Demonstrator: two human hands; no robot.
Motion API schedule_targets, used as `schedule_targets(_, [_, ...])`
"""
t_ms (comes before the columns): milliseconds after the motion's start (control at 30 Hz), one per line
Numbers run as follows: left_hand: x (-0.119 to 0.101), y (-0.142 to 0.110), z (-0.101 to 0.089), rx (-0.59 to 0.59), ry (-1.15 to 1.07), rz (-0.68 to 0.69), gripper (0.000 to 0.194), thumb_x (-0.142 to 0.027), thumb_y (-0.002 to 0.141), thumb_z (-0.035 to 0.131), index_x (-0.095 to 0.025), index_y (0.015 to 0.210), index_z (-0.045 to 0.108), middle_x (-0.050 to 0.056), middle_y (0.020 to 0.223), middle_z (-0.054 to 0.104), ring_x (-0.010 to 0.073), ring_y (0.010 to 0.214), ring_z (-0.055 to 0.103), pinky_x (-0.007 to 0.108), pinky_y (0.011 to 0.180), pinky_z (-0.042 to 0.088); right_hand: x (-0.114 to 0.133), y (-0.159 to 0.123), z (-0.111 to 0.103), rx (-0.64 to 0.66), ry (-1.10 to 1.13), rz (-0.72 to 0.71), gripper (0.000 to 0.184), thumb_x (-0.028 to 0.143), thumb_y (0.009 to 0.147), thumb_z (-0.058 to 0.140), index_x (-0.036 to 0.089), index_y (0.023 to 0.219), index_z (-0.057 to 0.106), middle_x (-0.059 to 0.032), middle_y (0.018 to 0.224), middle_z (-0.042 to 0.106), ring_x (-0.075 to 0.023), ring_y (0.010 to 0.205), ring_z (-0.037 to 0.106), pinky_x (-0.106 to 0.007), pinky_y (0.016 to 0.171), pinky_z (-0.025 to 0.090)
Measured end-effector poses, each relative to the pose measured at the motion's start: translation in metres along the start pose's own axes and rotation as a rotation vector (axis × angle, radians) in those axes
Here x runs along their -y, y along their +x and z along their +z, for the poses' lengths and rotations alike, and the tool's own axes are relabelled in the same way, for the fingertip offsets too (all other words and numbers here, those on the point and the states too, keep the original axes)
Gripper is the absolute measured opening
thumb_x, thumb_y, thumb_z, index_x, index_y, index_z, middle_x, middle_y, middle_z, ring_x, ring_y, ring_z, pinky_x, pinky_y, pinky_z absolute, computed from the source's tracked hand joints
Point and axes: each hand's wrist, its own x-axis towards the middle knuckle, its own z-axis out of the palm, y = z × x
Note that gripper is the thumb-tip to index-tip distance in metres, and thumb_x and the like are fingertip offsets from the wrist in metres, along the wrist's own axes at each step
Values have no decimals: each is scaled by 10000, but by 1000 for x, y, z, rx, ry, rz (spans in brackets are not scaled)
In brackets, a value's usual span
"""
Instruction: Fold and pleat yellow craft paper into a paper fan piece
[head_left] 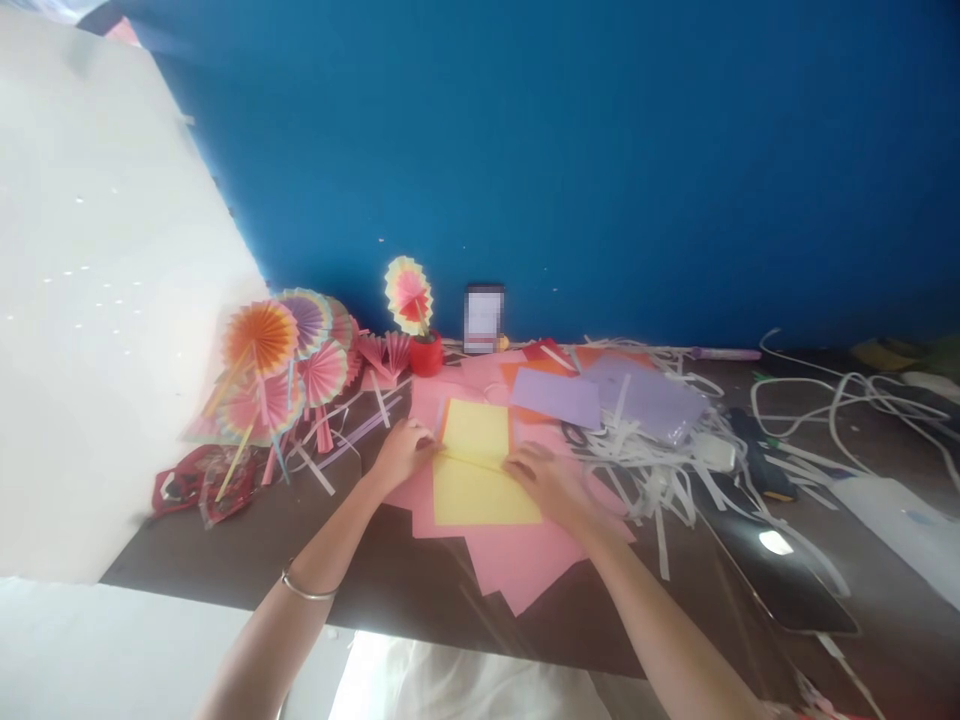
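Note:
A yellow paper sheet [478,470] lies on pink sheets [517,560] on the dark table, with a crease across its middle. My left hand [403,452] rests at the sheet's left edge by the crease, fingers curled and pressed on the paper. At the right end of the crease my right hand [541,478] lies on the sheet, fingers pressed down; it is a little blurred.
Folded paper fans on sticks [281,365] stand at the left, one in a red pot [425,353]. Purple sheets [592,395] and a heap of white paper strips [652,460] lie to the right, beside a black tablet [780,570] and white cables [832,400]. A blue wall stands behind.

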Motion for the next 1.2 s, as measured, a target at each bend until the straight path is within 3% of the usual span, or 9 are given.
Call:
schedule_targets(133, [0, 2, 1, -29, 31, 0, 365, -485, 825, 495, -181, 681, 637, 44, 843, 594, 195, 833, 524, 344, 830, 389, 3, 5, 0, -6, 41, 172, 235, 289, 872, 411, 216, 742, 591, -5, 785, 628, -151, 741, 565, -252, 632, 399])
schedule_targets(500, [1, 11, 2, -30, 65, -43, 466, -519, 816, 468, -177, 506, 530, 36, 755, 595, 191, 790, 555, 382, 900, 340, 9, 17, -6, 9, 83, 436, 193, 369, 806, 496, 205, 717, 542, -19, 744, 644, -159, 674, 568, -249, 580, 360])
schedule_targets(833, [1, 13, -1, 46, 86, -35, 382, -484, 798, 524, -181, 568, 558, 35, 789, 594, 194, 803, 541, 375, 877, 369, 11, 18, -8, 25, 53, 431, 179, 357, 788, 511, 212, 683, 496, 2, 708, 617, -143, 627, 541, -242, 541, 337])
schedule_targets(1067, [-14, 5, -7, 60, 198, -58, 352, -469, 842, 471, -184, 675, 593, 68, 893, 579, 227, 861, 501, 325, 676, 419, 5, 16, -3, 15, 2, 370, 199, 346, 799, 482, 215, 650, 467, 14, 653, 591, -142, 597, 529, -239, 519, 318])
schedule_targets(1200, [-18, 2, -7, 64, 249, -44, 282, -413, 857, 478, -185, 739, 594, 70, 919, 563, 220, 894, 513, 294, 642, 427, 10, 15, -5, -1, -34, 331, 195, 329, 805, 460, 217, 646, 470, 2, 658, 601, -147, 591, 535, -249, 525, 332])
